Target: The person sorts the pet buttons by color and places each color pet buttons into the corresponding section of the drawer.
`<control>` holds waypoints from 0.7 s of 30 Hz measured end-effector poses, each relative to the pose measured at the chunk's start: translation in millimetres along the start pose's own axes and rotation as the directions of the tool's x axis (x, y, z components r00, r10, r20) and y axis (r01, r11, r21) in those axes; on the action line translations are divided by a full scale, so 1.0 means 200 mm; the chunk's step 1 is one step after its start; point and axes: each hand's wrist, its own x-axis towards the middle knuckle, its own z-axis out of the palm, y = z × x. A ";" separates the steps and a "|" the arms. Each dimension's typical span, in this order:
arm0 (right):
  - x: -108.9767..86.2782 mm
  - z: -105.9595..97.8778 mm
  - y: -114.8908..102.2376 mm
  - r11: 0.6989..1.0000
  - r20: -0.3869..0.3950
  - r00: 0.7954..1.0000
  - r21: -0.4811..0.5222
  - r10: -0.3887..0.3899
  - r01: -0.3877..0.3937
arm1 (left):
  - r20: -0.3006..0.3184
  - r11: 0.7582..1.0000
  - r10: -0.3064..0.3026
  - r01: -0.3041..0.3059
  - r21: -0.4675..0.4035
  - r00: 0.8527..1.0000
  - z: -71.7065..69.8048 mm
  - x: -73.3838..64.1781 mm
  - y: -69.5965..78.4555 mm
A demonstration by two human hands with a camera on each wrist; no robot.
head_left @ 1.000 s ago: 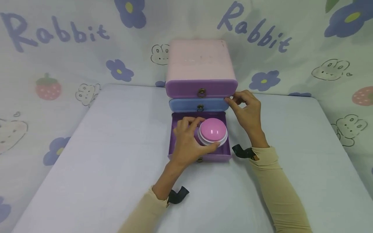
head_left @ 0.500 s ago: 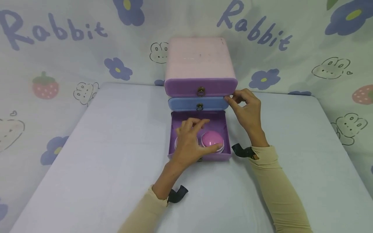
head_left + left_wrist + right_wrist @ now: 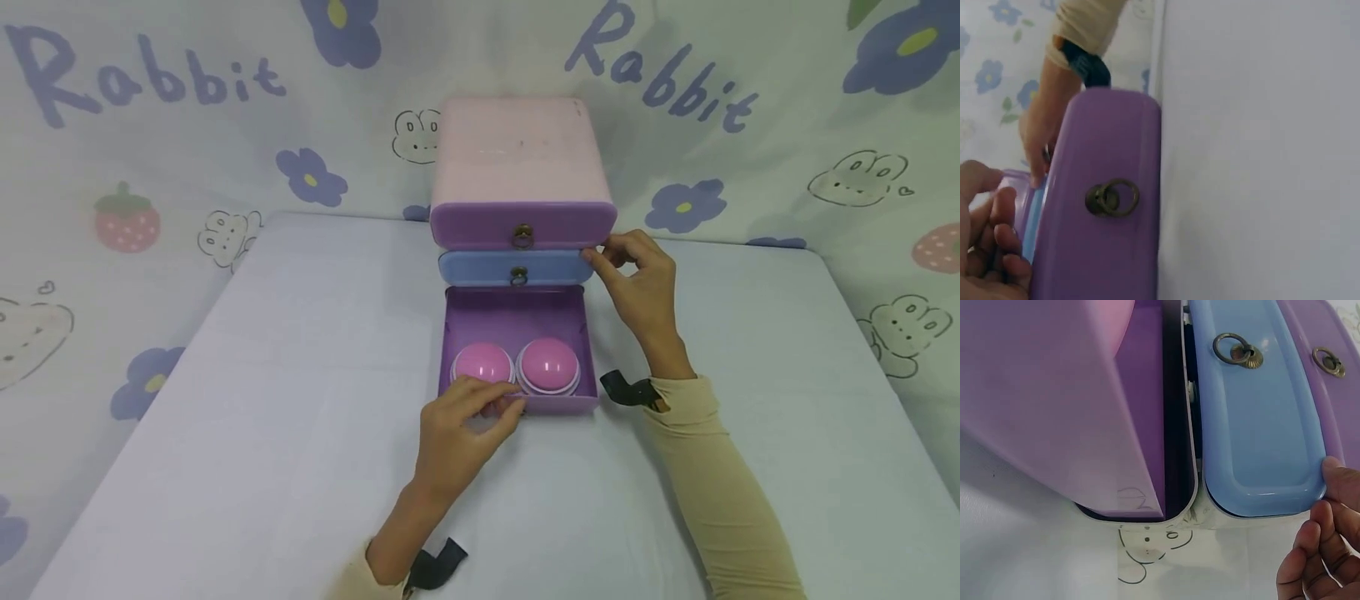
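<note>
Two round white jars with domed pink tops, a left jar (image 3: 482, 362) and a right jar (image 3: 549, 365), sit side by side at the front of the pulled-out purple bottom drawer (image 3: 517, 312). My left hand (image 3: 465, 433) is at this drawer's front rim, fingers loosely bent and holding nothing; it partly covers the left jar. The drawer's brass ring (image 3: 1119, 197) hangs free of that hand in the left wrist view. With thumb and fingertips, my right hand (image 3: 641, 283) pinches the right edge of the blue middle drawer (image 3: 1260, 425).
The pink cabinet (image 3: 521, 150) stands at the back of the white table (image 3: 315, 375), its purple top drawer (image 3: 480, 225) closed. Behind hangs a cloth (image 3: 495, 50) printed with rabbits and flowers. Black wrist mounts (image 3: 626, 388) sit below both hands.
My left hand has let go of the right jar, which now rests in the drawer's front right. It has drawn back toward the front rim, uncovering the left jar. The right hand stays put.
</note>
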 end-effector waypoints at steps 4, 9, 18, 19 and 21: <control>0.00 0.00 0.09 1.000 0.007 1.000 0.002 0.007 -0.007 | 0.003 0.994 -0.103 0.103 0.032 0.995 -0.01 -0.11 0.02; -0.01 -0.01 0.09 1.000 0.002 1.000 -0.005 0.016 -0.016 | 0.080 0.948 -0.292 0.278 0.157 0.953 0.03 -0.19 0.01; 0.00 -0.01 -0.06 1.000 -0.002 1.000 0.014 -0.006 0.006 | 0.012 0.931 -0.328 0.321 0.173 0.945 0.10 -0.16 -0.07; 0.00 -0.01 -0.07 1.000 -0.003 1.000 0.015 -0.006 0.006 | 0.002 0.934 -0.318 0.313 0.172 0.948 0.10 -0.15 -0.08; 0.00 -0.01 -0.09 1.000 0.000 1.000 0.015 0.000 0.000 | -0.022 0.937 -0.305 0.304 0.170 0.952 0.10 -0.15 -0.10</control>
